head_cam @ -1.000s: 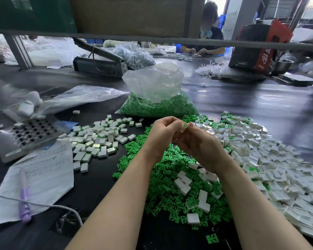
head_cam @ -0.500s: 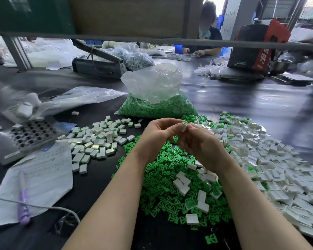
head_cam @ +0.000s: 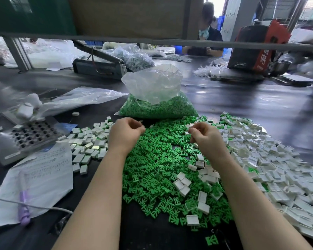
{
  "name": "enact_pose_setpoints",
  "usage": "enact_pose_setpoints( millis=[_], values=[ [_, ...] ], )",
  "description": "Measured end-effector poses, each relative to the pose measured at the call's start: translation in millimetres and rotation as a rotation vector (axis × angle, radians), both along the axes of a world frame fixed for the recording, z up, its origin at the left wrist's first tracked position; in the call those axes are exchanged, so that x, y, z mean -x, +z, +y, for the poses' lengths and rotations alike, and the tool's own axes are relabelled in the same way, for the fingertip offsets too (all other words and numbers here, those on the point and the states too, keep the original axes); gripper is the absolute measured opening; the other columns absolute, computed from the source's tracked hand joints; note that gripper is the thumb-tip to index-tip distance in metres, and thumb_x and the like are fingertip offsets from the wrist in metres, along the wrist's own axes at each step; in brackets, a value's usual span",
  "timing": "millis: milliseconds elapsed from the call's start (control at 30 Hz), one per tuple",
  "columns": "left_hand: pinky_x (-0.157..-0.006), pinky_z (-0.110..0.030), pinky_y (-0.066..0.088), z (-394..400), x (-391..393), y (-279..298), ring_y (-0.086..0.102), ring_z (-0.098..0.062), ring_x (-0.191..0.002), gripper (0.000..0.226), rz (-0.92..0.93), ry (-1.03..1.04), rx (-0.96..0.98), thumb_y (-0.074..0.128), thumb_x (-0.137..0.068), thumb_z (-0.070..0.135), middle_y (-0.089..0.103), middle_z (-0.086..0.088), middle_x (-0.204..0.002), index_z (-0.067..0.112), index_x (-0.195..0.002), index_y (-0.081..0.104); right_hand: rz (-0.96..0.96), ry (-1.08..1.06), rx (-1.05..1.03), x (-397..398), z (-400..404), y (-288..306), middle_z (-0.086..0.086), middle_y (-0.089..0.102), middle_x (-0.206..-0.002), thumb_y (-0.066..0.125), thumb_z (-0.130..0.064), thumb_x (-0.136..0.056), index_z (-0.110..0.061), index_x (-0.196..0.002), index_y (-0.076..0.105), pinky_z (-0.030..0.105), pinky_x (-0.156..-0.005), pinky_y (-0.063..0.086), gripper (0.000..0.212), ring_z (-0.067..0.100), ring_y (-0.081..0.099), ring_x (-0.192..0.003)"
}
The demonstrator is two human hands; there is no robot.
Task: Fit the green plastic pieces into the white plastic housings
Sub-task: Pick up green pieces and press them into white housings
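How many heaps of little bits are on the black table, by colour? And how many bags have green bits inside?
Heap of loose green plastic pieces: 1
Heaps of small white plastic housings: 2, with one at the left and one at the right
Clear plastic bag of green pieces: 1
Total: 4
The single bits are too many to count.

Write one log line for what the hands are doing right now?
left hand: curled, over green pieces, contents unclear | right hand: curled, contents unclear | white housings: heaped right | bag: behind
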State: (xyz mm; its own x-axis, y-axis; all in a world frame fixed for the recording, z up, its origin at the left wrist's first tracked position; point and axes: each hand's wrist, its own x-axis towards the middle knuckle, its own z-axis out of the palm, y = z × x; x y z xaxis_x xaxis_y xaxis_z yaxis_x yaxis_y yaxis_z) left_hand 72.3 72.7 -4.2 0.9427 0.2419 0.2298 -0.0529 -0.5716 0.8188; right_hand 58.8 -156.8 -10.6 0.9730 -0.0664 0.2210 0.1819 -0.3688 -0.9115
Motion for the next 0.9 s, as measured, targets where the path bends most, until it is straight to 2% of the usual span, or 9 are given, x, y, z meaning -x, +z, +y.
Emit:
enact_pose_setpoints(
  millis=[100,167,267,333,433,533,633,767,900],
  values=[
    [-0.069,-0.029,0.041,21,0,-5,0.065,-0.024,-0.085,0.009,0.061,0.291,-0.289,0.074,-0.081,0.029,0.069,0.004,-0.083,0.024,-0.088,0.071,-0.06,-0.132,0.257,-3,-4,-2,0.004,0.065,-0.076,0.059,-0.014,-0.094,-0.011,-0.089,0.063,0.034,-0.063,0.052,0.007,0.026,0.064,-0.073],
    [-0.072,-0.031,0.04,31,2,-8,0.064,-0.029,-0.09,0.009,0.105,0.416,-0.38,0.07,-0.081,0.025,0.071,-0.001,-0.09,0.025,-0.09,0.07,-0.047,-0.18,0.413,-3,-8,-3,0.003,0.067,-0.081,0.06,-0.016,-0.091,-0.014,-0.09,0.064,0.035,-0.068,0.054,0.004,0.024,0.064,-0.078],
    [-0.077,-0.034,0.041,35,2,-9,0.062,-0.034,-0.097,0.018,0.104,0.467,-0.447,0.065,-0.082,0.018,0.07,-0.008,-0.101,0.023,-0.098,0.071,-0.001,-0.142,0.543,-1,-7,-2,0.0,0.069,-0.089,0.061,-0.019,-0.091,-0.025,-0.087,0.065,0.035,-0.072,0.054,0.008,0.018,0.058,-0.074],
    [-0.077,-0.035,0.044,29,2,-5,0.062,-0.034,-0.096,0.021,0.053,0.431,-0.405,0.066,-0.081,0.018,0.07,-0.008,-0.101,0.022,-0.101,0.071,0.016,-0.099,0.609,1,-5,-2,-0.003,0.069,-0.09,0.062,-0.022,-0.091,-0.031,-0.083,0.064,0.036,-0.078,0.053,0.013,0.018,0.057,-0.081],
    [-0.073,-0.032,0.05,12,2,1,0.065,-0.027,-0.085,0.014,-0.013,0.29,-0.265,0.069,-0.083,0.022,0.071,0.0,-0.093,0.022,-0.097,0.07,0.033,-0.067,0.726,3,-1,-3,-0.006,0.067,-0.095,0.06,-0.024,-0.092,-0.033,-0.097,0.068,0.037,-0.09,0.047,0.013,0.02,0.053,-0.103],
    [-0.07,-0.031,0.052,-8,5,8,0.065,-0.017,-0.081,0.007,-0.006,0.082,-0.132,0.071,-0.084,0.021,0.071,0.003,-0.086,0.021,-0.091,0.071,0.103,0.031,0.812,3,1,-2,-0.008,0.063,-0.107,0.052,-0.012,-0.091,-0.044,-0.116,0.062,0.042,-0.108,0.038,0.042,0.018,0.051,-0.115],
    [-0.071,-0.029,0.054,-23,10,20,0.067,-0.013,-0.081,0.007,0.165,-0.268,-0.036,0.076,-0.081,0.019,0.071,0.002,-0.084,0.022,-0.083,0.07,0.095,0.054,0.848,1,2,-4,-0.007,0.063,-0.113,0.057,-0.023,-0.094,-0.045,-0.114,0.063,0.042,-0.11,0.036,0.03,0.02,0.049,-0.124],
    [-0.077,-0.026,0.05,-39,20,34,0.064,-0.004,-0.072,0.019,0.497,-0.806,-0.204,0.085,-0.071,0.026,0.068,0.011,-0.074,0.026,-0.087,0.074,0.04,0.01,0.767,0,3,-10,-0.004,0.064,-0.111,0.063,-0.031,-0.092,-0.039,-0.099,0.067,0.039,-0.102,0.043,0.012,0.018,0.055,-0.111],
    [-0.062,-0.017,0.04,-64,27,39,0.051,-0.001,-0.062,0.033,0.615,-0.975,-0.44,0.089,-0.065,0.031,0.053,0.015,-0.069,0.031,-0.092,0.069,0.035,-0.014,0.758,-2,5,-11,0.0,0.064,-0.107,0.061,-0.025,-0.089,-0.031,-0.099,0.066,0.035,-0.091,0.045,0.013,0.021,0.056,-0.104]
  ],
)
